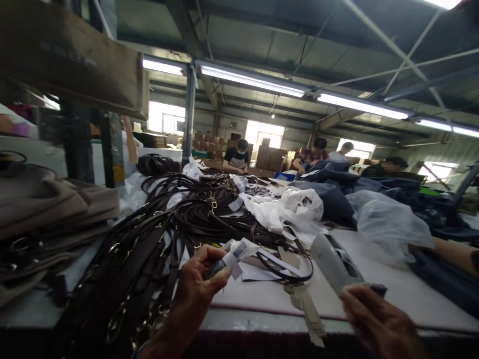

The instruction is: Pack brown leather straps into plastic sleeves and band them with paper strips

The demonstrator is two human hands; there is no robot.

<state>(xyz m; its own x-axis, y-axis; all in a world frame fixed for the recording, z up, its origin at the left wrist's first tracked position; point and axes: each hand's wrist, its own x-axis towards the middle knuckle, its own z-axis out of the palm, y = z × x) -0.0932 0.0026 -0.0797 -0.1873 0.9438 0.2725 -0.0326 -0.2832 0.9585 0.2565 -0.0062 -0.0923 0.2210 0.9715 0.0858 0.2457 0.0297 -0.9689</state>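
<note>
Two bare hands show along the bottom of the head view. Left of the bottom centre, the left hand (196, 286) has its fingers closed on a small packet (239, 252) of clear, crinkled wrapping with a white label on it; what the wrapping holds is too blurred to tell. At the lower right, the fingers of the right hand (377, 316) grip the lower end of a grey dispenser (335, 262), a tilted casing with a dark opening in its face, held above the table (258, 296). A heap of dark straps (209, 212) with gold-coloured clasps fills the centre and lower left. To the right of the heap lies a crumpled white plastic bag (284, 209), its contents not clear; farther right, a clear plastic bag (389, 224) lies against dark blue fabric (333, 197), with another person's forearm (449, 254) reaching in from the right edge. Brown bags (48, 199) are piled at the left edge, and a large brown case (75, 60) with faint lettering juts in at the upper left, its inside hidden. Cardboard boxes (211, 144) stand stacked in the background, and a blue bin (284, 176) sits near the centre, its contents too small to make out.
</note>
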